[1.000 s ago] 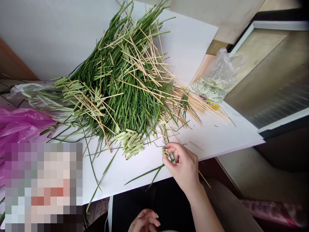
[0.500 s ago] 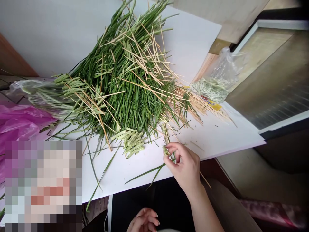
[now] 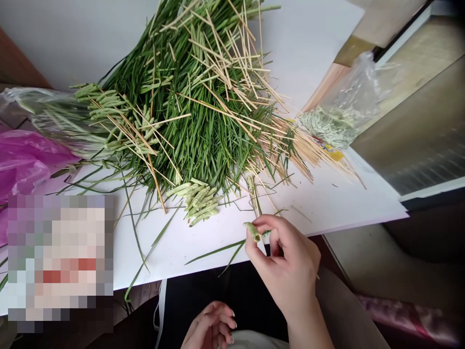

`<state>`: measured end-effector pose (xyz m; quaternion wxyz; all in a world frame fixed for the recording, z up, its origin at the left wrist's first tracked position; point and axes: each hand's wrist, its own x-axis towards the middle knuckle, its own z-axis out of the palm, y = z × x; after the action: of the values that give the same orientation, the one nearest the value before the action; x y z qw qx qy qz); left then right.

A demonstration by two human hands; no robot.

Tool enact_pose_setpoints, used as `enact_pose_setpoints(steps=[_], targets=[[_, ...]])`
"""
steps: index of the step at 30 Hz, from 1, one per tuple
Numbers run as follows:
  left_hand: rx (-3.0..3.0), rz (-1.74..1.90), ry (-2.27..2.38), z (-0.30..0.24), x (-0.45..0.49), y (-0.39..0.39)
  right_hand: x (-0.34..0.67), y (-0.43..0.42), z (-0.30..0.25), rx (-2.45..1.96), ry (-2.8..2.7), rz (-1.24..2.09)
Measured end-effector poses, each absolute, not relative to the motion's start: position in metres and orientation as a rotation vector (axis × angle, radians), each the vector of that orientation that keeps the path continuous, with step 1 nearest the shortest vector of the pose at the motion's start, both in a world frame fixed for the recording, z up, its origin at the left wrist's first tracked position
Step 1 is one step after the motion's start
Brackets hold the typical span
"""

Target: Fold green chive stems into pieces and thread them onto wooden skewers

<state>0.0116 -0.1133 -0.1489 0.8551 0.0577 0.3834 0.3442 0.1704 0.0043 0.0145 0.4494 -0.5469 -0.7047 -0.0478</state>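
My right hand [image 3: 286, 264] is over the table's front edge, pinching a short, pale green bean piece [image 3: 253, 231] between thumb and fingertips. The hollow-looking end of the piece faces me. My left hand [image 3: 212, 325] rests low over my lap, its fingers loosely curled and slightly apart with nothing visible in them. On the table ahead lies a small pile of cut bean pieces [image 3: 201, 201]. Behind it spreads a large heap of green chives [image 3: 203, 131], with wooden skewers [image 3: 221, 63] scattered on top. More bean pieces [image 3: 103, 103] lie in bundles at the heap's left.
A clear plastic bag [image 3: 61, 118] of long green strands and a pink bag [image 3: 29, 157] are at left. A person, blurred out, is at lower left. More skewers [image 3: 312, 150] and a bag of pale strands [image 3: 332, 123] lie right. Loose leaves [image 3: 218, 251] cross the white tabletop [image 3: 174, 261].
My view has shifted, so the table contents sit higher in it. My right hand still pinches the bean piece, now turned so more of it shows. My left hand stays low.
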Motion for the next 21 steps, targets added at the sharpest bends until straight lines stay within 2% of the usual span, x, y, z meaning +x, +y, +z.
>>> enact_pose_setpoints(steps=[21], targets=[[0.099,0.772,0.911,-0.128,0.019,-0.113,0.169,0.003,0.015,-1.395,-1.76,-0.1]])
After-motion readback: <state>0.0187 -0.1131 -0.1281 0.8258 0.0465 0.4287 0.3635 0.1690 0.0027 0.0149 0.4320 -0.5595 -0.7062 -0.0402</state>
